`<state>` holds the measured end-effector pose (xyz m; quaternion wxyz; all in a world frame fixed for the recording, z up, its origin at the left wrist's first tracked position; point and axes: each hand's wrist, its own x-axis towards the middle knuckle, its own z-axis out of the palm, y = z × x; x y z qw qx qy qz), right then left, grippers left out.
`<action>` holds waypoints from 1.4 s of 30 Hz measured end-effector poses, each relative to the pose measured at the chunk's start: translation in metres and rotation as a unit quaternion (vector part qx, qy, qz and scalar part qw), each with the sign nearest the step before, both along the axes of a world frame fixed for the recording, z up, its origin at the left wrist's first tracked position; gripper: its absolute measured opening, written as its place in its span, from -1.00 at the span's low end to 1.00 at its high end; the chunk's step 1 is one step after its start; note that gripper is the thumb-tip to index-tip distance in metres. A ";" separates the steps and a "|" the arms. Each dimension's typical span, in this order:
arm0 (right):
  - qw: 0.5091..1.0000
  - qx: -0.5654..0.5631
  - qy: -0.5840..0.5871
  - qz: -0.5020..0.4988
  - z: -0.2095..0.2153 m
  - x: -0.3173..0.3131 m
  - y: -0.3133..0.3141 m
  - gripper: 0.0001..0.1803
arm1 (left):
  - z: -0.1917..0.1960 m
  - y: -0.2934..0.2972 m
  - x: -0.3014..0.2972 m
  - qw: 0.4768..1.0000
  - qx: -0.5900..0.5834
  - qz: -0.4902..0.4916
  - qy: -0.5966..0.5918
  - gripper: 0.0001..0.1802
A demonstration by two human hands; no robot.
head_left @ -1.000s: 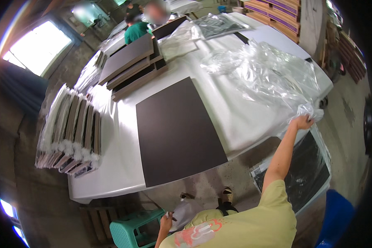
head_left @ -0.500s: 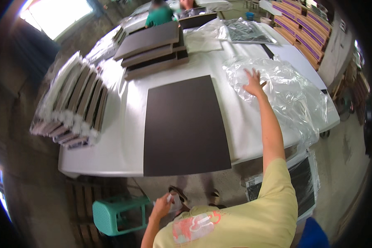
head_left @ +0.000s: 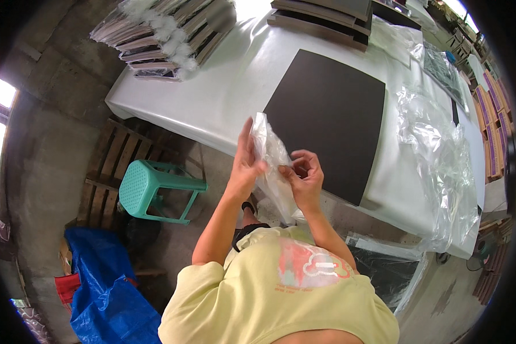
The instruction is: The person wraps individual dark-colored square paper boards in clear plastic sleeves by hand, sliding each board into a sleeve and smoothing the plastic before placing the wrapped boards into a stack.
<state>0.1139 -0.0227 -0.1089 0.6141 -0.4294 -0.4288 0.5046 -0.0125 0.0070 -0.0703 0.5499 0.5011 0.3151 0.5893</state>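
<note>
Both my hands hold a small clear plastic bag (head_left: 272, 166) in front of my chest, just before the table's near edge. My left hand (head_left: 245, 161) grips its left side with fingers stretched upward. My right hand (head_left: 304, 175) pinches its right edge with curled fingers. Behind the bag, a large flat black panel (head_left: 332, 112) lies on the white table (head_left: 223, 92).
A big crumpled sheet of clear plastic (head_left: 441, 166) drapes over the table's right end. Wrapped panels (head_left: 160, 34) are stacked at the far left, dark boards (head_left: 327, 17) at the back. A green stool (head_left: 149, 189), a wooden pallet (head_left: 112, 160) and a blue bag (head_left: 106, 286) are on the floor.
My right hand has come back from the plastic sheet on the table to join my left hand on the small bag, raised from below. The view has swung left.
</note>
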 end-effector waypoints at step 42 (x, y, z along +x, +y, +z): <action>0.965 0.080 -0.167 -0.186 0.011 0.038 0.003 -0.94 | -0.050 0.030 -0.222 0.820 -0.056 0.256 0.509 -0.34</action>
